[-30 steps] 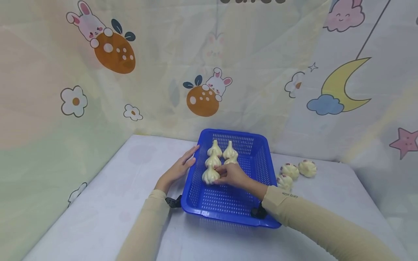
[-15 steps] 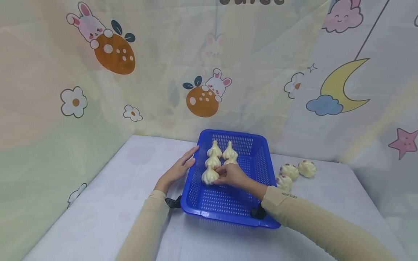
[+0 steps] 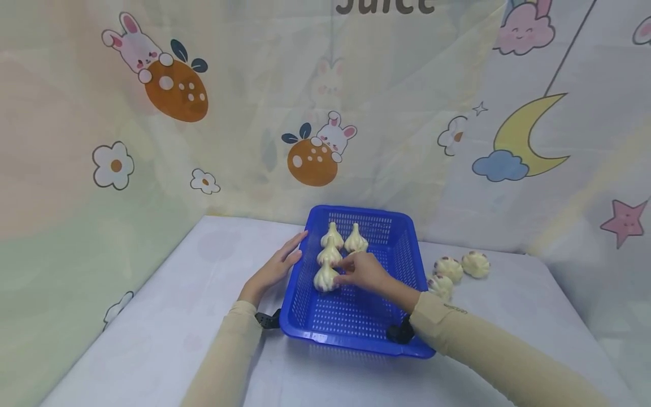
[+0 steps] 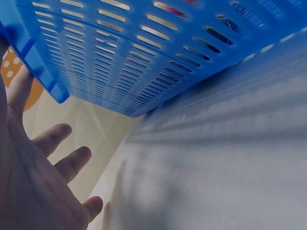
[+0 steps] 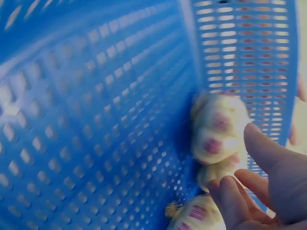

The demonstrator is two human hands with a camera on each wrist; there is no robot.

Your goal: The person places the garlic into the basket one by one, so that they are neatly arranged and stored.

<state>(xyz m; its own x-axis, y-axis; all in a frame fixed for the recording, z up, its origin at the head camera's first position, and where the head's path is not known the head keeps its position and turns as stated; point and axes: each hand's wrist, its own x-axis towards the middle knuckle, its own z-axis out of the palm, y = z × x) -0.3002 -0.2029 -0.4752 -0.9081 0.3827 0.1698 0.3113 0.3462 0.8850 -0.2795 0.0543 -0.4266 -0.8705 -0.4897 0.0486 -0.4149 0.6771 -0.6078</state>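
Observation:
Inside a blue perforated plastic basket (image 3: pixel 356 346), white garlic bulbs stand in two columns at the left. My right hand (image 3: pixel 367 272) is beside the front-left garlic bulb (image 3: pixel 324 279), its thumb tip right at the bulb's side. In the right wrist view, that bulb (image 5: pixel 220 129) shows purple marks, and the loosely bent fingers (image 5: pixel 228 196) stay apart from the thumb. My left hand (image 3: pixel 272 270) rests along the basket's left rim, fingers extended. The left wrist view has its fingertips (image 4: pixel 21 86) up at the rim and the other fingers spread.
Several more garlic bulbs (image 3: pixel 475 264) lie on the white table to the right of the basket. A printed cloth (image 3: pixel 244 141) hangs close behind the table. The dark wrist camera (image 3: pixel 402 332) overlaps the basket's front right corner.
My right hand has shifted slightly back and right, covering more of the bulb behind it. The left hand keeps its place at the rim. The head view has tilted a little.

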